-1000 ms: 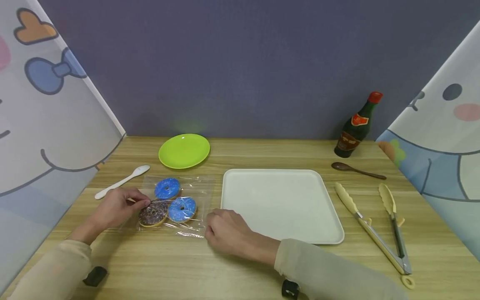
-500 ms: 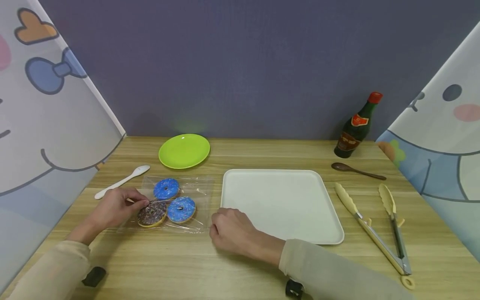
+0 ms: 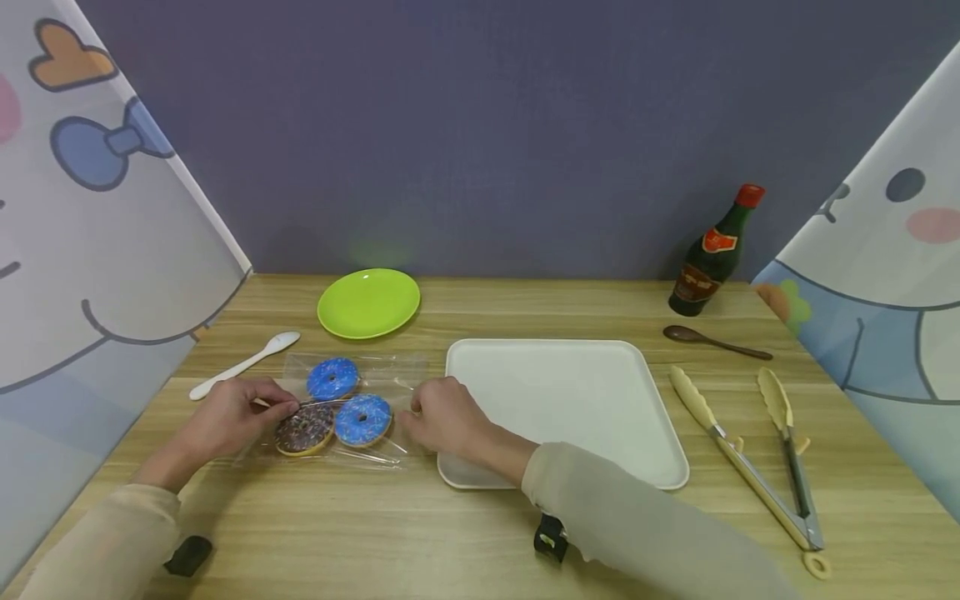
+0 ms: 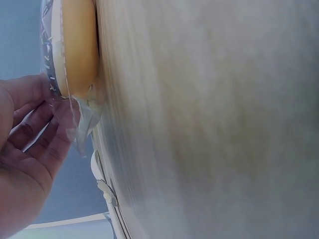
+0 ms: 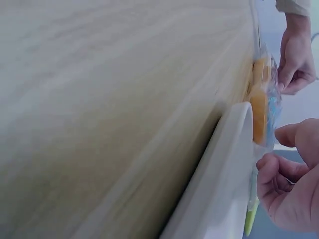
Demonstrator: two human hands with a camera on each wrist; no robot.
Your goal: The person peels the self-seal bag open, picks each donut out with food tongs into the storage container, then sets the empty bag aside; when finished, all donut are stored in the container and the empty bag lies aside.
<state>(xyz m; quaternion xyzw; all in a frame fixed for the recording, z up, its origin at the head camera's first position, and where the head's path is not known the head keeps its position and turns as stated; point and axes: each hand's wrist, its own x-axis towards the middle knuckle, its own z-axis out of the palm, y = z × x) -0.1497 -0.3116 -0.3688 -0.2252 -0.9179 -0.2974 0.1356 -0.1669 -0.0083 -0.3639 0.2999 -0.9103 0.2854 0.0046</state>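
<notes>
A clear plastic bag (image 3: 407,375) lies on the table at the left, with a chocolate sprinkled donut (image 3: 309,437) and two blue sprinkled donuts (image 3: 321,385) inside. My left hand (image 3: 234,418) pinches the film between thumb and index finger, just beside the chocolate donut. In the left wrist view, that donut's tan side (image 4: 79,45) shows through the film above the fingers. My right hand (image 3: 447,417) hovers by the bag's right edge, over the tray's left rim. Seen in the right wrist view, its thumb and index finger stand apart and its fingers are loosely bent.
A white tray (image 3: 570,408) sits right of the bag. Behind are a green plate (image 3: 367,302) and a white spoon (image 3: 243,364). Metal tongs with beige tips (image 3: 757,479), a dark wooden spoon (image 3: 712,340) and a green bottle (image 3: 708,262) stand or lie at the right.
My right hand first drew back slightly from the bag's lower right corner, then moved up and left to its right edge. The left hand has kept its pinch in place.
</notes>
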